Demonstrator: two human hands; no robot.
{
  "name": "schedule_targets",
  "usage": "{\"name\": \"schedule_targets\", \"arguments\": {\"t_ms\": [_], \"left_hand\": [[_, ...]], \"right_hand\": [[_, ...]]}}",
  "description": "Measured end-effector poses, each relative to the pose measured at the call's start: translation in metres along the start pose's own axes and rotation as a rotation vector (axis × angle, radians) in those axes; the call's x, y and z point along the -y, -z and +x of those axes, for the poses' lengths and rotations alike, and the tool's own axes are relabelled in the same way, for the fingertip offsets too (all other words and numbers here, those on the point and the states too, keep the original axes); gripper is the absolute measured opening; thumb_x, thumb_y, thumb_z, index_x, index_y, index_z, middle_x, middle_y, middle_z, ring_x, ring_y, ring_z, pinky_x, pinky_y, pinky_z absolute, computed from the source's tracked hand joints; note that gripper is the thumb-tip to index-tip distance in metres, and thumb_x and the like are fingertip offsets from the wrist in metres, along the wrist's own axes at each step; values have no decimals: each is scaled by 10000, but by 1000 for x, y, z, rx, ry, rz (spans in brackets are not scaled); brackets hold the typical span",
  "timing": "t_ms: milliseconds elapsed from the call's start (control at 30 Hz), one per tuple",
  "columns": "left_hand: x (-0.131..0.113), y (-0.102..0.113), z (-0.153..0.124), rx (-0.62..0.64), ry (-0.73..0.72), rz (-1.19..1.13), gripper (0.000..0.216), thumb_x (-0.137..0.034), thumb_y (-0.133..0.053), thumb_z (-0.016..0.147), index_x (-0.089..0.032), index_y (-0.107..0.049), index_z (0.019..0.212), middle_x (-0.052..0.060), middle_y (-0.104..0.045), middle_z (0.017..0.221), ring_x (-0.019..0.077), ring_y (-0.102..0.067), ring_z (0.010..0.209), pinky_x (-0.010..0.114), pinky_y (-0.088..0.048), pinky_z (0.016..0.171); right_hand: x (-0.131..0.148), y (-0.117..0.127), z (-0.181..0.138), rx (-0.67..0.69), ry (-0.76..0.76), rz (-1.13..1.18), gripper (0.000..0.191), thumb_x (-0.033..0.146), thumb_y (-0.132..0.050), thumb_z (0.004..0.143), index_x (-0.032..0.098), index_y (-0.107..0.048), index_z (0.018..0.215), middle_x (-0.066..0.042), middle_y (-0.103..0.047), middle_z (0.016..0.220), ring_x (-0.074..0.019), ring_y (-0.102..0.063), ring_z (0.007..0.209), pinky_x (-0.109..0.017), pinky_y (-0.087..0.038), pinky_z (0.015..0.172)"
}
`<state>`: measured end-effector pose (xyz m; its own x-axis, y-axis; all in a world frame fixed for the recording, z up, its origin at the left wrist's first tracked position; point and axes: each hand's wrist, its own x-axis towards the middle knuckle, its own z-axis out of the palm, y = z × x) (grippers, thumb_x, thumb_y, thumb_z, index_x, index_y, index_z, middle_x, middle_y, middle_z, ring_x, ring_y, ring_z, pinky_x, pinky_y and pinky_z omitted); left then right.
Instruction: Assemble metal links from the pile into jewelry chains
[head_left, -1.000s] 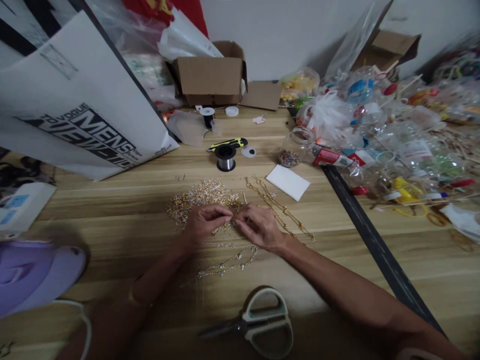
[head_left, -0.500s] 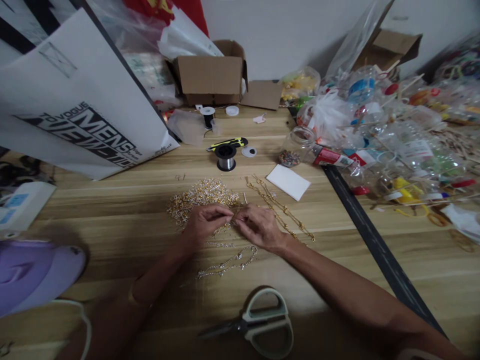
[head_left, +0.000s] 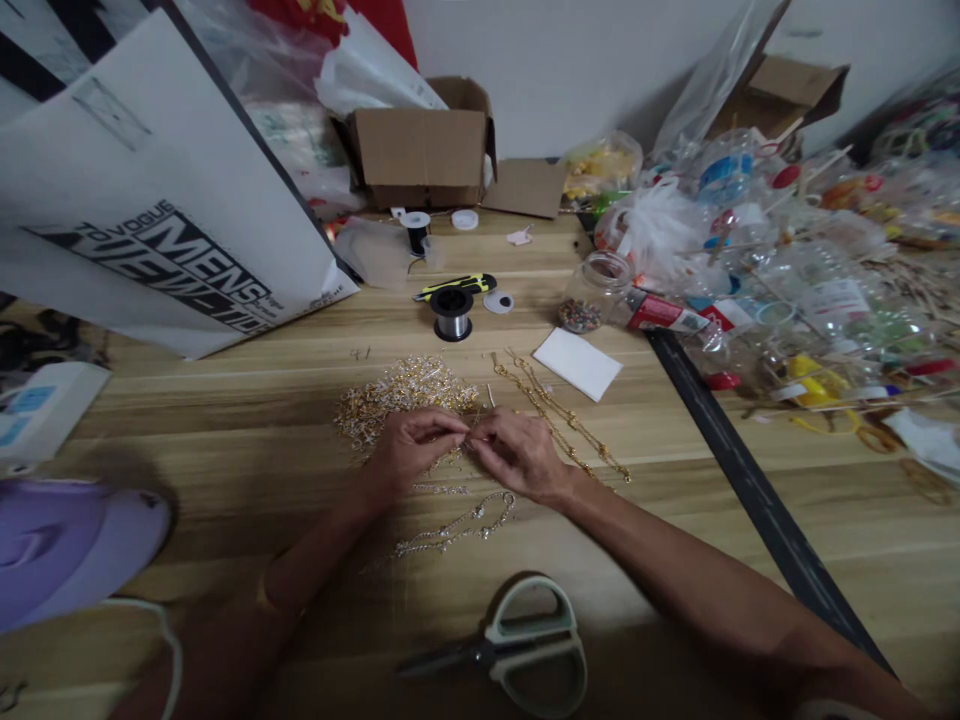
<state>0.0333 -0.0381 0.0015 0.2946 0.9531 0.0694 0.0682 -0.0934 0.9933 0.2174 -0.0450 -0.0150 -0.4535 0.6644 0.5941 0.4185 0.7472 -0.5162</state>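
Note:
My left hand (head_left: 414,442) and my right hand (head_left: 520,452) meet fingertip to fingertip at the near right edge of a pile of small gold and silver links (head_left: 397,395). Both are closed in a pinch. What lies between the fingers is too small to make out; a thin gold piece shows just above them. Right of my right hand lies a gold chain (head_left: 541,402) in a long double strand. Nearer to me, below the hands, are a silver chain (head_left: 457,530) in a loop and a short silver chain piece (head_left: 442,489).
Scissors (head_left: 534,645) lie near the front edge. Beyond the pile stand a wire spool (head_left: 452,315), a yellow-black utility knife (head_left: 455,287) and a jar of beads (head_left: 592,295). A paper bag (head_left: 172,220) is at left, plastic bottles (head_left: 810,280) at right.
Both hands stay pinched together in the same place, with only a very slight shift of the fingers. The things on the table have not moved.

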Motion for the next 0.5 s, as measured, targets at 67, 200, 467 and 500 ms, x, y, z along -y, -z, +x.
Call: {"name": "schedule_targets", "arguments": {"t_ms": [67,200,467,500], "left_hand": [[1,0,0,5,-9,14,39,-160,-699,687,-147,-711,721,39,-687,750,135,-638,720,233,-503,699],[2,0,0,-1,-5,30,44,-165,-694,696,-150,-706,736,39,-686,768,135,-640,731,232,-506,705],[-1,0,-1,-6,-9,36,59,-196,-702,689,-144,-704,717,51,-689,760,147,-644,732,251,-522,714],[-1,0,-1,-2,-9,36,55,-191,-700,690,-144,-704,719,51,-691,768,147,-645,735,249,-521,717]], "right_hand": [[0,0,0,5,-6,4,54,179,-492,873,187,-538,845,-20,-589,713,-116,-523,625,-232,-384,561],[1,1,1,2,-5,13,44,169,-502,871,188,-538,855,-24,-600,735,-117,-543,641,-231,-395,574],[2,1,1,5,-10,15,61,180,-492,875,182,-548,850,-26,-608,725,-117,-543,633,-230,-392,568],[2,1,1,5,-10,17,62,180,-492,875,181,-549,849,-26,-608,726,-116,-541,632,-228,-392,568]]}}
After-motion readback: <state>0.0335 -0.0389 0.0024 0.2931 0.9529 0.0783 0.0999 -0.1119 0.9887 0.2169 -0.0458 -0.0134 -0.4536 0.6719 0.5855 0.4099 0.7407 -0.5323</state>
